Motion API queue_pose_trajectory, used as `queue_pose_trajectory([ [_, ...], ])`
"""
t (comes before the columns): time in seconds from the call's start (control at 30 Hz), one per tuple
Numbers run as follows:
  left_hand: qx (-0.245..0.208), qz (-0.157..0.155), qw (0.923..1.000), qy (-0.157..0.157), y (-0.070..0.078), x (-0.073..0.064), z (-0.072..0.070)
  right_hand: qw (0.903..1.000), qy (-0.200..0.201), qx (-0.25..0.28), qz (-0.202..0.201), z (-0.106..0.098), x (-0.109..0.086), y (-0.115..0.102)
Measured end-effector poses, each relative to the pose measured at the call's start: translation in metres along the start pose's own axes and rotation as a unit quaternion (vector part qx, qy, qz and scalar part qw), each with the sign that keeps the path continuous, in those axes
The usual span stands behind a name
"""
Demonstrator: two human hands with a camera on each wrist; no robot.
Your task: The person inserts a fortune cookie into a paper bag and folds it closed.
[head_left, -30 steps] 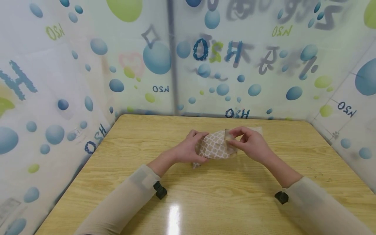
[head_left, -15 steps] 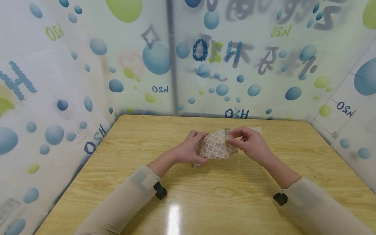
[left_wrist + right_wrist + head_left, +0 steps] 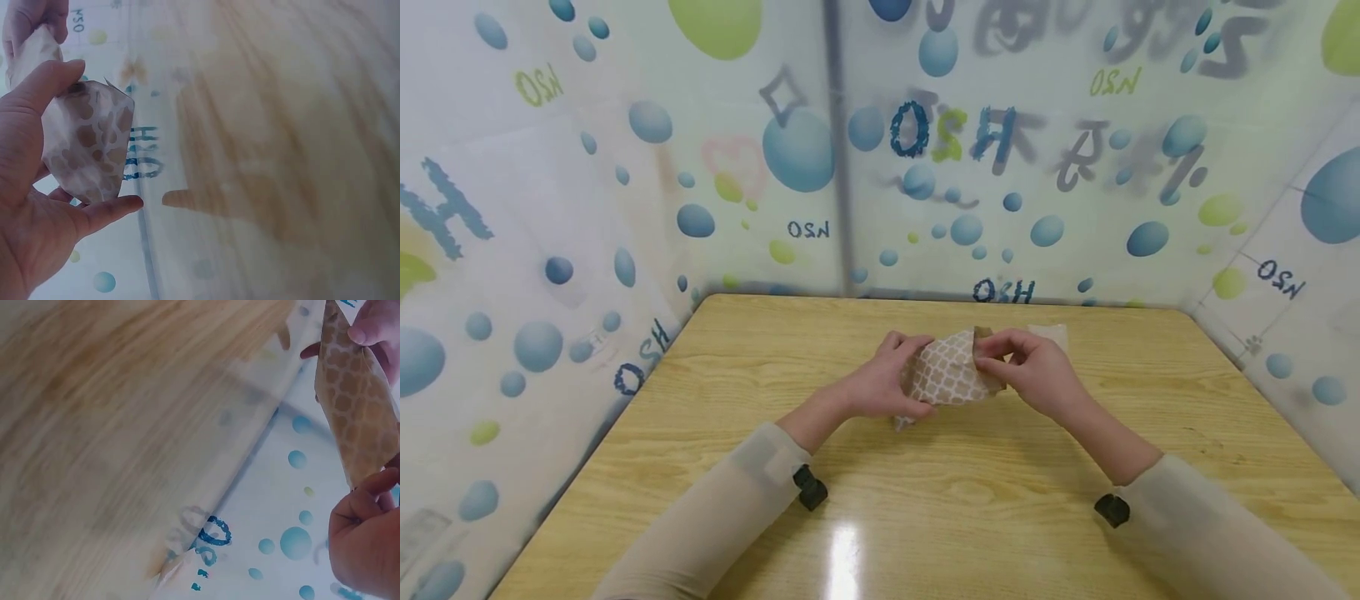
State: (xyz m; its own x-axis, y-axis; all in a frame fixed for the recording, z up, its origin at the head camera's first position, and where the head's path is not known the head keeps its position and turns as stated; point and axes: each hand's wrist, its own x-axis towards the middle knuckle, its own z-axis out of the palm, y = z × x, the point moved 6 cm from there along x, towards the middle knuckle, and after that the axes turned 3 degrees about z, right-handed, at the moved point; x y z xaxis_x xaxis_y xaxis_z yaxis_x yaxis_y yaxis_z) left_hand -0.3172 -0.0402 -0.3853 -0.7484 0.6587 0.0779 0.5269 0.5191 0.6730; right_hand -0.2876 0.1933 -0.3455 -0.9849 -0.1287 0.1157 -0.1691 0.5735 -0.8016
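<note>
A tan paper bag [image 3: 947, 371] with a white lattice pattern is held close over the table, between both hands. My left hand [image 3: 883, 379] grips its left end, thumb on the near side and fingers on the far side. At the right end, thumb and fingertips of my right hand [image 3: 1037, 367] pinch the brown edge. In the left wrist view the bag [image 3: 94, 137] shows a flat, folded end between the left thumb and fingers. The right wrist view shows its long patterned face [image 3: 356, 406] stretched between the hands. The bag's inside is hidden.
A pale, flat translucent piece [image 3: 1051, 335] lies on the wooden table [image 3: 880, 500] just behind the right hand. Wall sheets [image 3: 737, 167] printed with blue and green bubbles enclose the table's back and sides. Dark wrist cameras [image 3: 810, 487] sit at both cuffs.
My right hand has shifted slightly left, its fingertips moving further over the bag's right edge. The pale flap there shows less than before. My left hand keeps its grip in place.
</note>
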Motion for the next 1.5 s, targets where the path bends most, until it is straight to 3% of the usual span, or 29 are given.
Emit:
queue_pose_trajectory([
  [0.23,0.0,-0.001,1.0,0.005,-0.002,-0.002,-0.002,0.9991,0.01,-0.025,-0.034,-0.012,-0.004,0.003],
  [0.47,0.0,-0.003,1.0,0.006,-0.005,-0.004,-0.005,0.9972,-0.03,-0.06,-0.034,-0.017,-0.007,0.014],
  [1.2,0.003,0.002,1.0,-0.005,-0.003,-0.003,-0.002,0.998,-0.055,-0.027,-0.015,0.002,-0.002,0.017],
  [1.5,0.002,-0.001,1.0,-0.005,-0.004,-0.004,-0.002,0.9973,-0.048,-0.045,-0.032,-0.005,-0.005,0.019],
])
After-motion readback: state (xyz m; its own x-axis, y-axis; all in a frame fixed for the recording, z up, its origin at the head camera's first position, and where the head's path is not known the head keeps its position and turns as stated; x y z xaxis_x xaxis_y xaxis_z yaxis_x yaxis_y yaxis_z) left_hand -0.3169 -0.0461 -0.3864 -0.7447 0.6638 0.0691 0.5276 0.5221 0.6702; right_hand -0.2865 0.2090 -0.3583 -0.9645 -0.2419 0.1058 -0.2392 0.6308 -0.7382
